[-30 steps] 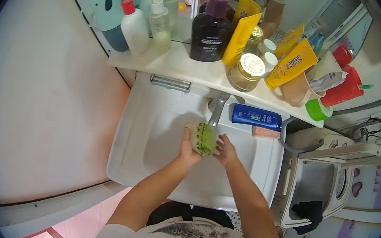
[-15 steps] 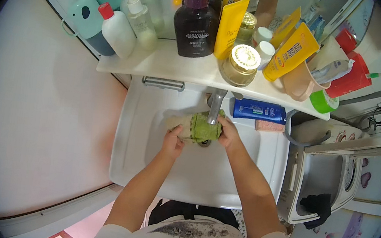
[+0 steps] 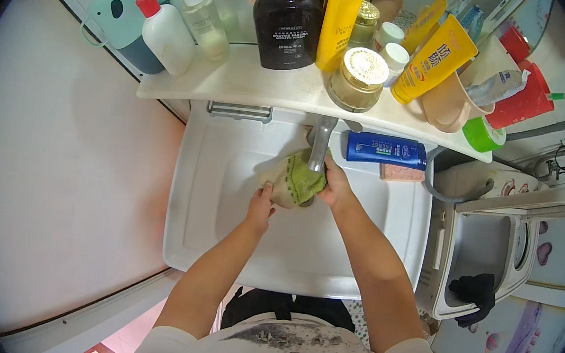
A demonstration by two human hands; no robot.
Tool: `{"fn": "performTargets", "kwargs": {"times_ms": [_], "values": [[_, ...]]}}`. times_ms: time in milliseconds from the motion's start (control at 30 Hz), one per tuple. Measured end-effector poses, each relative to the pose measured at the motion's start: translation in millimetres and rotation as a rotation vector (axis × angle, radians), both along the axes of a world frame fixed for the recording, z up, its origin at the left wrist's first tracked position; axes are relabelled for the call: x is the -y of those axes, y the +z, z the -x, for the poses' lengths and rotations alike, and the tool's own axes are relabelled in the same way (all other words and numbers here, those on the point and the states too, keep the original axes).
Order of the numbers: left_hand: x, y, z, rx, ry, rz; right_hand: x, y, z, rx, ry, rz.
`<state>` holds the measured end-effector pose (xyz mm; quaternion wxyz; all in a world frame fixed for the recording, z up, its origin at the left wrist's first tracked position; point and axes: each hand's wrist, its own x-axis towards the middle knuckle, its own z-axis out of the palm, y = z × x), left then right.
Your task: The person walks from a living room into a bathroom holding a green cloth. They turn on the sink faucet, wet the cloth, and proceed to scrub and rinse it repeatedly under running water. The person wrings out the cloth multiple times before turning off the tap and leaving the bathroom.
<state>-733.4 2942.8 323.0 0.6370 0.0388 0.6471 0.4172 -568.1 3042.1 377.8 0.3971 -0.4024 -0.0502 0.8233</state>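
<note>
A green and cream cloth (image 3: 303,181), perhaps a small towel, is stretched between my hands over the white sink (image 3: 220,232). My left hand (image 3: 261,206) pinches its cream end, with the thumb on top. At the green end, my right hand (image 3: 334,184) grips the edge close to the metal faucet (image 3: 321,146). The spout hangs over the green part and hides a bit of it. Below the cloth, the drain (image 3: 307,201) shows only in part. Whether water is running, I cannot tell.
Above the sink runs a white shelf (image 3: 257,90) holding a dark bottle (image 3: 285,30), yellow tubes (image 3: 342,23), a gold-lidded jar (image 3: 358,80) and cups. A blue tube (image 3: 386,150) and a pink sponge-like block (image 3: 403,173) lie on the sink's right rim. An open washing machine (image 3: 478,261) stands at right.
The cloth has tilted and bunched up, its cream end now lower. My left hand has shifted slightly right with it. The whole view has moved a little, so the shelf appears higher.
</note>
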Motion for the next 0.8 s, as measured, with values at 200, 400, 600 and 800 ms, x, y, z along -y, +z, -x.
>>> {"fn": "performTargets", "kwargs": {"times_ms": [200, 400, 600, 800], "values": [[6.0, -70.1, -20.9, -0.893, -1.053, -0.281, 13.3, -0.2, -38.1, -0.01, -0.101, 0.033], [-3.8, -69.2, -44.3, -1.341, -1.445, -0.522, 33.9, 21.8, -62.7, 0.065, -0.134, 0.003], [9.6, -71.2, -47.3, -1.472, -1.509, -0.51, 33.8, 6.5, -72.6, 0.029, -0.151, -0.005], [8.2, -71.7, -57.2, -1.56, -1.623, -0.422, 24.6, -7.5, -39.0, 0.036, -0.131, -0.022]]}}
